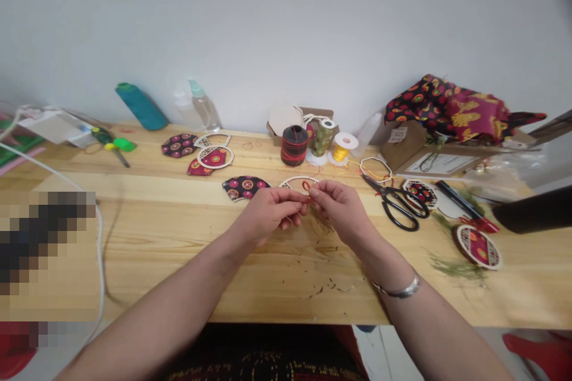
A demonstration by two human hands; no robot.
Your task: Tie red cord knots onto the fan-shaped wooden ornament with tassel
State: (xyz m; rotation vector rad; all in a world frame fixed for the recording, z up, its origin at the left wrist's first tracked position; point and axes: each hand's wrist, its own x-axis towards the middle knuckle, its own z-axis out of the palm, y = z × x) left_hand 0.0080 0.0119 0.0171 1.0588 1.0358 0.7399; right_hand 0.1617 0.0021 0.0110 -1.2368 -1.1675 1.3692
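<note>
Above the middle of the table, my left hand (273, 212) and my right hand (338, 207) meet, fingers pinched together. Between their fingertips is a red cord (306, 186), with a small loop of it sticking up. Some olive-tan threads (325, 224) hang below my right hand; whether they join the cord is hidden. Just behind the fingers lies a pale ring-shaped frame (295, 180), partly covered. A fan-shaped patterned fabric piece (245, 186) lies beyond my left hand. Black-handled scissors (397, 202) rest to the right of my right hand.
Red-black (294, 146), green (322, 138) and yellow (343, 147) thread spools stand at the back. Patterned cloth (447, 107) tops a cardboard box (411, 152) at right. An oval ornament (478, 247) lies near a black marker (460, 201). A white cable (99, 250) crosses the left side.
</note>
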